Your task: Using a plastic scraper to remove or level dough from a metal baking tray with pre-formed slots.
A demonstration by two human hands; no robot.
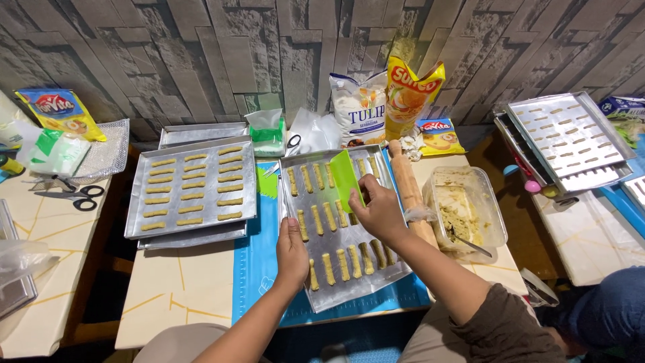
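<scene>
Green scraper (pixel 347 179) — in right hand (pixel 379 212).

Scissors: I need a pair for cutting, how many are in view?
2. One black-handled pair of scissors lies on the left table by the mesh tray; a second pair's handle shows behind the middle baking tray, blades hidden.

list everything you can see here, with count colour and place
middle baking tray: 1, silver, under both hands
dough sticks: many, tan, in rows on the middle baking tray
scraper: 1, green, in right hand
left baking tray: 1, silver, filled
rolling pin: 1, wooden, right of the middle baking tray
dough tub: 1, clear, right
scissors: 1, black, far left
mat: 1, blue, under the middle baking tray
left hand: steadies the tray edge
right hand: grip on the scraper
</scene>
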